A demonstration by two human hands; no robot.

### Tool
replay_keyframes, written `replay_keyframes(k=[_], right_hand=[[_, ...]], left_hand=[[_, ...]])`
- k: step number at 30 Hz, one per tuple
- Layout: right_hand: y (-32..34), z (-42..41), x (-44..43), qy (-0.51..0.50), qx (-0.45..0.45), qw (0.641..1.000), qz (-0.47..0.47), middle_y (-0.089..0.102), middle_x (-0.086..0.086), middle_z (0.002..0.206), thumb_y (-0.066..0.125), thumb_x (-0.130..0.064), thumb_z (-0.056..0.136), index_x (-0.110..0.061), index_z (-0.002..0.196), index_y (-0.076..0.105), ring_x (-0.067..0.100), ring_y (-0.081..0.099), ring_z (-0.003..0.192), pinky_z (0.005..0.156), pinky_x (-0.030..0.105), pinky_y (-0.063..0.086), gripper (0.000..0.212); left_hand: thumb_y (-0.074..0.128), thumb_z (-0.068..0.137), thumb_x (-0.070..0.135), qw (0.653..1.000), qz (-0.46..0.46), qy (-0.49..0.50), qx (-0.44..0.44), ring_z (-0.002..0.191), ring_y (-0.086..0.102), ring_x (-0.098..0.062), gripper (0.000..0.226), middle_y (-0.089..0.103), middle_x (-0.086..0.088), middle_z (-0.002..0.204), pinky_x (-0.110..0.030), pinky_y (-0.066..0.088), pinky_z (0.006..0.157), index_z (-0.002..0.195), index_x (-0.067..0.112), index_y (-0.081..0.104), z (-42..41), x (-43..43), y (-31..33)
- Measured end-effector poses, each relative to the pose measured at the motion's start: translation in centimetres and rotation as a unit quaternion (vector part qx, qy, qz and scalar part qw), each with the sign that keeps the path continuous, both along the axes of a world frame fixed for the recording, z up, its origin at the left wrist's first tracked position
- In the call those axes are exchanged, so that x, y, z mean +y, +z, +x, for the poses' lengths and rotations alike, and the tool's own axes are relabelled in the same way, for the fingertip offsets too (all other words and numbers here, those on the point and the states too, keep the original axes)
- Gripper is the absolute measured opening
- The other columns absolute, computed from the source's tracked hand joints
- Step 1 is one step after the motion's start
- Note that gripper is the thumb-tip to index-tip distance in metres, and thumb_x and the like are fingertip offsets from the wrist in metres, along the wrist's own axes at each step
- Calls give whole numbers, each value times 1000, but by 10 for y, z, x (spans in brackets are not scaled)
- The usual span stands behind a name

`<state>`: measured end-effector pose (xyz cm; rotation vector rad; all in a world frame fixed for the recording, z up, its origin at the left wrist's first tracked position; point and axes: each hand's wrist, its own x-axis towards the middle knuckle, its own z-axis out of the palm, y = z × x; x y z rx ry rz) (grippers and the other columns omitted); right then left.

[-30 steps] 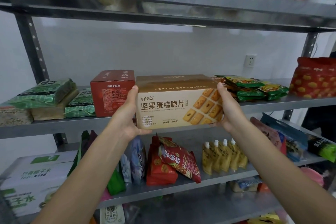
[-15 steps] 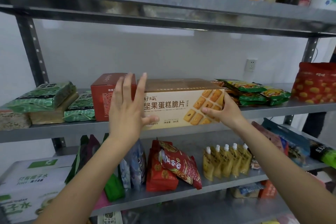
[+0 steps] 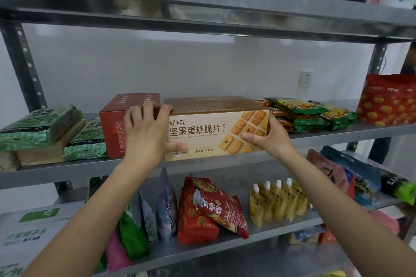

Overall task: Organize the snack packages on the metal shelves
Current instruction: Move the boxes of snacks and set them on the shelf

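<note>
Fingers [image 3: 157, 110] of the left hand [image 3: 146, 137] curl over the top left edge of the box [image 3: 202, 135], thumb pressed on its front; the right hand [image 3: 272, 141] clasps the right end, thumb on the printed face. The box sits at the front of the middle shelf [image 3: 67, 170], just beside a red box [image 3: 112, 132] on its left, green packets [image 3: 301, 117] on its right. It looks like stiff, light cardboard with brittle biscuits inside, best held by both ends, not squeezed.

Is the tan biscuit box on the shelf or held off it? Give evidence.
On it: the tan box sits flat on the shelf edge beside the red box, left hand and right hand on its ends.
</note>
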<state>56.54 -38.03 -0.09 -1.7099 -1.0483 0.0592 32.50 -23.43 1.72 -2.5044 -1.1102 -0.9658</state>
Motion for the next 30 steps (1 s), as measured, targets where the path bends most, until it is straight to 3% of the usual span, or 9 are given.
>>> replay_keyframes(k=[2, 4, 7, 9, 12, 19, 30], right_hand=[[-1, 1, 3, -10, -3, 1000, -4, 60, -17, 102, 82, -27, 74, -23, 121, 50, 13, 60, 104, 73, 15, 44, 57], [0, 1, 7, -33, -22, 999, -4, 60, -7, 122, 83, -28, 72, -23, 141, 37, 16, 55, 118, 90, 28, 49, 83], [2, -3, 14, -70, -103, 992, 17, 36, -1, 152, 85, -25, 70, -27, 152, 19, 17, 34, 139, 111, 41, 35, 105], [2, -3, 19, -83, -186, 979, 18, 28, -2, 156, 84, -25, 70, -28, 151, 22, 17, 25, 143, 114, 40, 28, 102], [0, 1, 25, -96, -272, 958, -5, 37, 0, 152, 82, -29, 73, -25, 145, 38, 20, 31, 141, 114, 46, 29, 84], [1, 1, 30, -117, -294, 949, -11, 43, 0, 148, 81, -32, 73, -24, 140, 47, 21, 35, 139, 114, 40, 27, 76], [4, 0, 22, -119, -347, 929, -42, 40, 2, 150, 78, -26, 77, -23, 144, 42, 23, 34, 139, 115, 38, 23, 75]], left_hand=[[77, 55, 70, 1000, -6, 17, 14, 125, 31, -36, 104, 36, -12, 134, -50, 20, 110, 139, 23, 39, 3, 2, 2], [76, 56, 72, 999, -6, 27, 24, 125, 30, -36, 104, 34, -12, 135, -51, 21, 109, 139, 23, 37, 6, 4, 3], [72, 58, 75, 999, -2, 37, 34, 125, 28, -35, 102, 32, -11, 136, -51, 21, 109, 139, 24, 35, 8, 6, 3], [70, 59, 76, 998, 3, 42, 40, 125, 28, -35, 101, 31, -11, 136, -51, 21, 109, 139, 23, 35, 10, 8, 3], [67, 61, 77, 997, 17, 51, 52, 124, 27, -34, 99, 30, -11, 136, -51, 21, 109, 139, 23, 35, 13, 10, 4], [63, 60, 81, 993, 58, 77, 73, 122, 29, -33, 102, 31, -12, 137, -52, 25, 107, 139, 24, 35, 18, 18, 1], [62, 65, 78, 986, 88, 106, 90, 124, 24, -34, 100, 26, -14, 143, -54, 25, 107, 141, 20, 33, 23, 20, -4]])
